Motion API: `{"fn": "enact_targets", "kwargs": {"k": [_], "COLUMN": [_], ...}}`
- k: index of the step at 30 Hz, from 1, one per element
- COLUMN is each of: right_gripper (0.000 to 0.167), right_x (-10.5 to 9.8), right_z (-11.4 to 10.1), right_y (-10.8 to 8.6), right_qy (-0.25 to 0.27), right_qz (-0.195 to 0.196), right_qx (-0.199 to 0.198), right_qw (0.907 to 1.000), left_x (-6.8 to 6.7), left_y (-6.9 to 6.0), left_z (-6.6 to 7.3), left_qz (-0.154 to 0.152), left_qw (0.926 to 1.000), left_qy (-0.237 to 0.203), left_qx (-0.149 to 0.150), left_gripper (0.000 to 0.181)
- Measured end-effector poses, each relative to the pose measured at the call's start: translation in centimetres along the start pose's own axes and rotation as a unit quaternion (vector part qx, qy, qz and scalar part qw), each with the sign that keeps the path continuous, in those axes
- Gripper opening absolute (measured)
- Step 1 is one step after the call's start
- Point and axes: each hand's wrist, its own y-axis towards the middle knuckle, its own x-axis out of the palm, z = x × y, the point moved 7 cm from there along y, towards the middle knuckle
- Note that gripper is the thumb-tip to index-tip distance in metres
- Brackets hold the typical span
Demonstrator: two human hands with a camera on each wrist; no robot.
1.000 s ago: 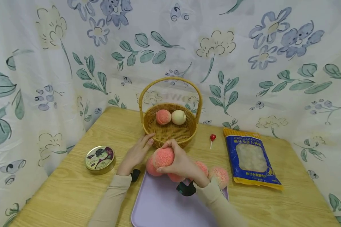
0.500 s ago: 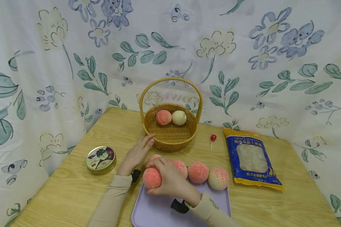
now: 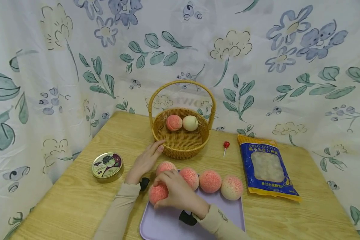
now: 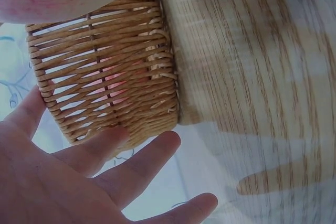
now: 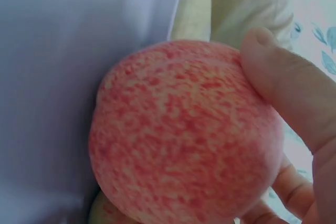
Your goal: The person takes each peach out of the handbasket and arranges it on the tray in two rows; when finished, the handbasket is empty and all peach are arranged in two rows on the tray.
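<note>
My right hand [image 3: 181, 193] grips a pink speckled peach [image 3: 157, 194] at the left side of a lilac tray [image 3: 165, 223]. In the right wrist view the thumb presses one side of this peach [image 5: 184, 135], with fingers partly hidden behind it. Several other peaches sit in a row along the tray's far edge, among them a pink one [image 3: 210, 181] and a paler one [image 3: 231, 187]. With fingers extended, my left hand [image 3: 145, 163] rests against the near left rim of a wicker basket [image 3: 181, 153]. Inside the basket lie a pink peach [image 3: 174, 123] and a cream-coloured one [image 3: 190, 123].
A round tin [image 3: 107, 167] stands to the left on the wooden table [image 3: 75, 206]. Right of the basket lies a red lollipop [image 3: 226, 145], and beyond it a blue and yellow pasta bag [image 3: 267, 166]. Floral cloth [image 3: 168, 30] hangs behind the table.
My right hand has brought the peach down and left, from above the row at the tray's far edge to the tray's left side. My left hand stays at the basket rim.
</note>
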Motion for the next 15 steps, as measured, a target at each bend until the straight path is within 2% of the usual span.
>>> {"fn": "enact_targets", "kwargs": {"k": [4, 8, 12, 15], "right_gripper": [0.049, 0.041, 0.039, 0.039], "right_x": [-0.3, -0.9, -1.1, -1.2], "right_z": [0.7, 1.1, 1.2, 1.2], "right_y": [-0.2, -0.3, -0.6, -0.7], "right_qy": [0.052, 0.082, 0.084, 0.062], "right_qz": [-0.032, -0.060, -0.065, -0.065], "right_qx": [0.039, 0.065, 0.070, 0.068], "right_qw": [0.9974, 0.9927, 0.9919, 0.9937], "left_x": [-0.1, -0.2, -0.2, -0.1], "left_y": [0.1, 0.2, 0.1, 0.1], "left_z": [0.0, 0.1, 0.1, 0.1], "left_qz": [-0.001, 0.002, 0.004, 0.004], "left_qw": [1.0000, 1.0000, 1.0000, 1.0000], "left_qy": [0.004, 0.007, 0.004, 0.005], "left_qx": [0.001, 0.004, 0.005, 0.003], "left_gripper": [0.051, 0.053, 0.054, 0.055]}}
